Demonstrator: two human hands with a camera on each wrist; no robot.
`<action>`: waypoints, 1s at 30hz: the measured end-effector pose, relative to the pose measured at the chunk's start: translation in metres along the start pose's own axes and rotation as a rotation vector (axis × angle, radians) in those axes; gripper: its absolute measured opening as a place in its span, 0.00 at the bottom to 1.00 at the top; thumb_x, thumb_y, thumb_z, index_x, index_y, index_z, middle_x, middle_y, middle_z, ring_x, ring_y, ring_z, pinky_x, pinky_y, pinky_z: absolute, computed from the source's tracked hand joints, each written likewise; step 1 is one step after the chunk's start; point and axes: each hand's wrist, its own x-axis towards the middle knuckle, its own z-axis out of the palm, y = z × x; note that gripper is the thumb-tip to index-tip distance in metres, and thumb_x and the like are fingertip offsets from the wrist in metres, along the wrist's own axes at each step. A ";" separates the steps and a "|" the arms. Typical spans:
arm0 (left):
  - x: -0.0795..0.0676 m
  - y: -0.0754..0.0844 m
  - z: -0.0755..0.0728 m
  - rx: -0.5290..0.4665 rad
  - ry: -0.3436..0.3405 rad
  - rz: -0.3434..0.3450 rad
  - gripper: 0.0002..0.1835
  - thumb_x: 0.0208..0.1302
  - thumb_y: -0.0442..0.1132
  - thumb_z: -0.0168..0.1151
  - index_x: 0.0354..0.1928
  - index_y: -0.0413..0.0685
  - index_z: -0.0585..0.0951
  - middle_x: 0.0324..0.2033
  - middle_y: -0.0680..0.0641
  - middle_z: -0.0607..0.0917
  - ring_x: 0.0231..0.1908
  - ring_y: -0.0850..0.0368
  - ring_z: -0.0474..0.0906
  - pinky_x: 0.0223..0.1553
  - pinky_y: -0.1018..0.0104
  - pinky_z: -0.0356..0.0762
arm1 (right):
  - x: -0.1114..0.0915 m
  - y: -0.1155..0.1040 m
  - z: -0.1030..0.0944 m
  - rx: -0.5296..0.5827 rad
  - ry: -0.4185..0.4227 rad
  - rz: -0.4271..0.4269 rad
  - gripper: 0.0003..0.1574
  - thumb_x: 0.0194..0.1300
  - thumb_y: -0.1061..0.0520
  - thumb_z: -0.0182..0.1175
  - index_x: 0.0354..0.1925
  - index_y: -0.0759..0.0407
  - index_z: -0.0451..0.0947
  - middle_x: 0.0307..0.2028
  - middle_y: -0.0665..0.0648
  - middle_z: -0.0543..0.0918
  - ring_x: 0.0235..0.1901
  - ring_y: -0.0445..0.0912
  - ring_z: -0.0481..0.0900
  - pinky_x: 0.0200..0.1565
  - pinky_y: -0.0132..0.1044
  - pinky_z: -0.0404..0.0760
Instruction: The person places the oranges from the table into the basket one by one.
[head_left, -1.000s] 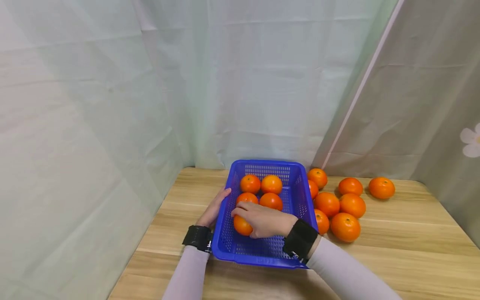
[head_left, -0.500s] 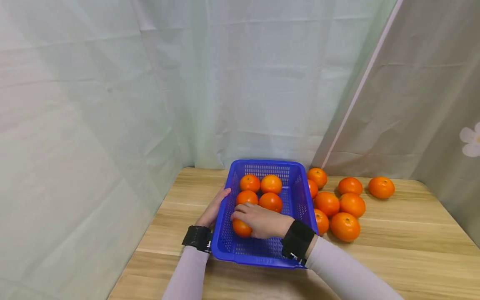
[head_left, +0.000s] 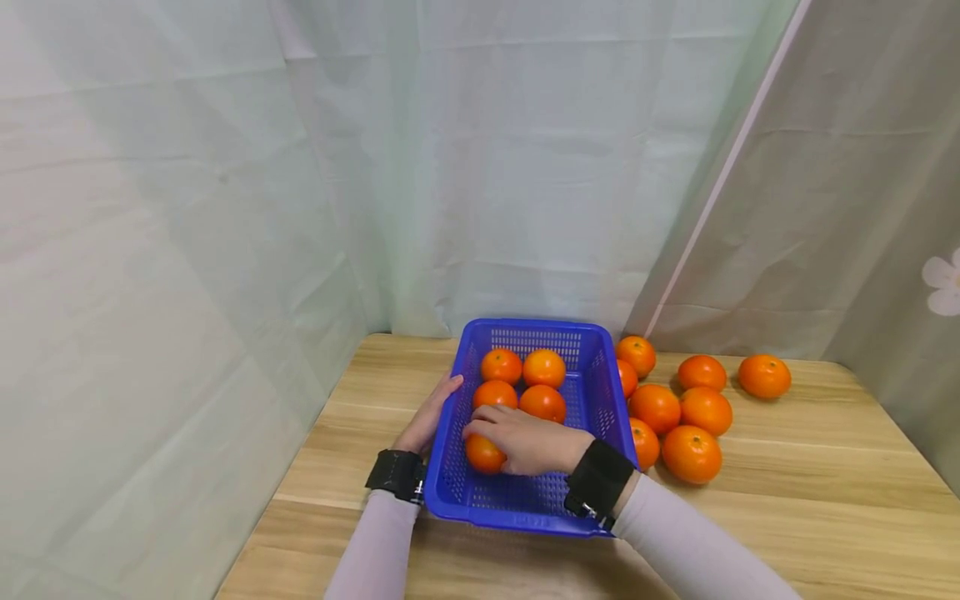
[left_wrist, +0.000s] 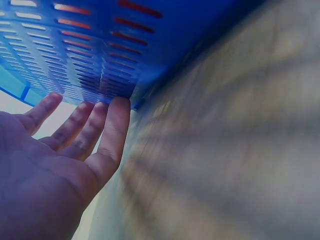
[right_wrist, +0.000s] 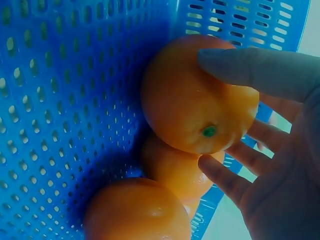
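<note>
A blue perforated plastic basket (head_left: 517, 521) sits on the wooden table with several oranges inside. Toward the basket's near left, my right hand (head_left: 528, 442) reaches in and grips an orange (head_left: 483, 456). In the right wrist view, thumb and fingers curl round this orange (right_wrist: 195, 100), whose green stem end shows; it lies close against other oranges (right_wrist: 137, 212). My left hand (head_left: 429, 419) is outside the basket at its left wall. Seen from the left wrist, the fingertips of that hand (left_wrist: 65, 160) touch the slotted wall (left_wrist: 100, 55), fingers mostly extended.
Several loose oranges (head_left: 692, 454) lie on the wooden table (head_left: 810, 492) right of the basket, the nearest ones close to its right wall. Pale curtains (head_left: 525, 167) hang behind and to the left of the table.
Over the last second the held orange settles very slightly toward the near side of the basket. The left hand, basket and other oranges stay in place.
</note>
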 end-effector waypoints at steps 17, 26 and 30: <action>-0.002 -0.001 0.000 -0.038 -0.023 0.002 0.31 0.76 0.57 0.34 0.75 0.67 0.40 0.74 0.40 0.48 0.68 0.40 0.55 0.64 0.41 0.60 | -0.009 -0.001 -0.015 0.129 -0.051 0.130 0.35 0.59 0.61 0.65 0.63 0.49 0.68 0.57 0.53 0.69 0.54 0.46 0.68 0.59 0.41 0.73; -0.003 0.000 0.000 -0.050 -0.008 -0.033 0.31 0.75 0.60 0.36 0.75 0.72 0.41 0.74 0.42 0.51 0.67 0.39 0.58 0.61 0.39 0.65 | -0.015 0.006 -0.022 0.171 -0.028 0.151 0.32 0.60 0.59 0.66 0.61 0.48 0.69 0.55 0.52 0.70 0.50 0.47 0.70 0.54 0.41 0.77; -0.003 0.000 0.000 -0.049 0.001 -0.044 0.31 0.75 0.60 0.36 0.75 0.72 0.41 0.74 0.42 0.50 0.67 0.39 0.57 0.61 0.39 0.64 | -0.020 0.010 -0.026 0.174 0.020 0.125 0.29 0.60 0.59 0.65 0.60 0.51 0.70 0.54 0.53 0.71 0.49 0.47 0.70 0.53 0.40 0.77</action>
